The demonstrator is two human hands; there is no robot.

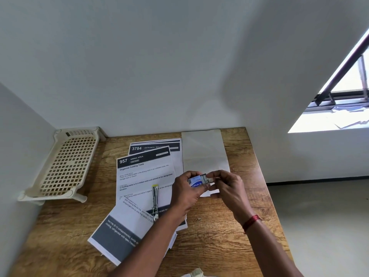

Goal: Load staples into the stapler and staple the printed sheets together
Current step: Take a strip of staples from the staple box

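A small blue-and-white staple box is held above the table by my left hand, whose fingers curl round it. My right hand pinches the inner tray or strip of staples at the box's right end. The stapler, slim and metal with a yellow tip, lies opened out flat on the printed sheets, left of my hands. More printed sheets fan out toward the near edge.
A wooden table fills the corner of white walls. A cream perforated plastic rack stands at the far left. A blank white sheet lies at the back right. The table's right edge drops to the floor.
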